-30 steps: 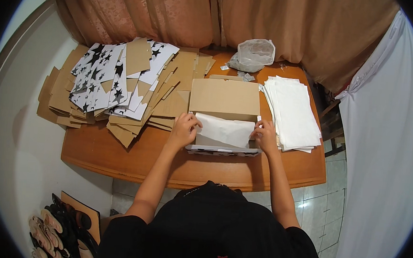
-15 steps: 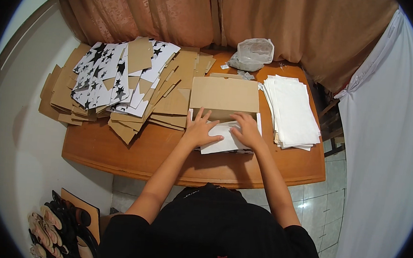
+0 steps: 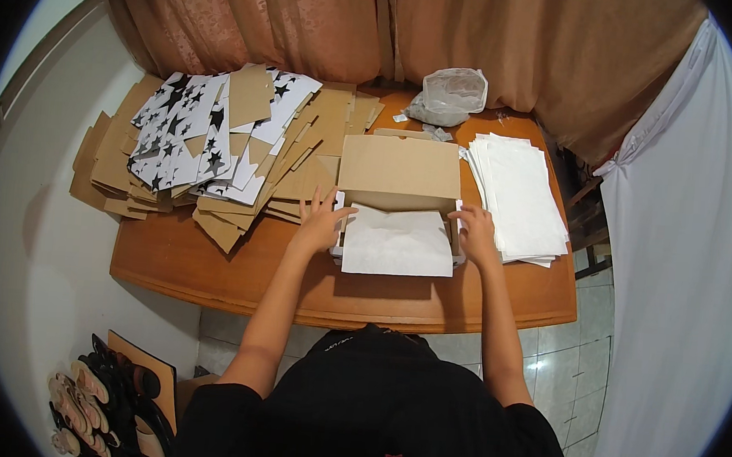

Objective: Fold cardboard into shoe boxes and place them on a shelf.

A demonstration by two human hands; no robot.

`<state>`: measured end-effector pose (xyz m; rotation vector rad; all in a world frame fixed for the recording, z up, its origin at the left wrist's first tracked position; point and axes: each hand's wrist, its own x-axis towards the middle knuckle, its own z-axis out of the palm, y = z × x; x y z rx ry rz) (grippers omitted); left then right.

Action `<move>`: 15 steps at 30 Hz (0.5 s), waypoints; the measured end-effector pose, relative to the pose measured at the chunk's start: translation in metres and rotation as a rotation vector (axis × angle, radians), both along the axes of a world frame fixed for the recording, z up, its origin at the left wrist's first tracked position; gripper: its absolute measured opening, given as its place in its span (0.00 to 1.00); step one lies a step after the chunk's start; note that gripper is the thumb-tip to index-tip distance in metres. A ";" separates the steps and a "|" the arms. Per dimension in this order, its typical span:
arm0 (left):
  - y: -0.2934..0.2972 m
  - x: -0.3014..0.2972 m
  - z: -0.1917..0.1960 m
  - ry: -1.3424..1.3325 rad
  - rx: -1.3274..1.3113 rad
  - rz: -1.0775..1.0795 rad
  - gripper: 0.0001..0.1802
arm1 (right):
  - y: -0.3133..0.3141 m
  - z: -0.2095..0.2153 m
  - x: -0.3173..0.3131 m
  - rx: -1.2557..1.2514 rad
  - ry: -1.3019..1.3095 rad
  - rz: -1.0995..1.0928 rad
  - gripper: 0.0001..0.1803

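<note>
An opened cardboard box (image 3: pixel 400 167) stands in front of me with its brown lid raised at the back. A sheet of white paper (image 3: pixel 399 243) lies in it and drapes over the front wall. My left hand (image 3: pixel 322 224) is at the box's left wall, its fingers spread outside and the thumb reaching to the paper's edge. At the right wall is my right hand (image 3: pixel 478 235), fingers apart, with its thumb side over the rim. Neither hand lifts anything. The paper hides the box's inside bottom.
Flat star-printed cardboard pieces (image 3: pixel 181 135) are piled on the left of the wooden table (image 3: pixel 210 273). A stack of white paper sheets (image 3: pixel 521 197) lies on the right. Behind the box sits a clear plastic bag (image 3: pixel 451 99) near small packets. Sandals (image 3: pixel 82 408) are at lower left.
Both hands have moved outward from the middle of the paper to the box's side walls. The paper, tilted before, now lies straighter and hangs over the front.
</note>
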<state>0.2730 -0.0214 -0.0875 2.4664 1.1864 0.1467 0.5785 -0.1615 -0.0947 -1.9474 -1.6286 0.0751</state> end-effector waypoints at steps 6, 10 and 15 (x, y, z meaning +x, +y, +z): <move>0.000 0.021 0.011 0.024 0.044 -0.140 0.34 | -0.006 0.001 0.005 -0.034 0.049 0.001 0.20; 0.008 0.033 0.000 0.101 0.076 -0.243 0.35 | -0.002 -0.007 0.003 -0.064 0.022 0.011 0.20; 0.009 0.036 -0.018 0.042 0.262 -0.329 0.32 | 0.002 -0.007 0.007 -0.106 0.079 0.009 0.20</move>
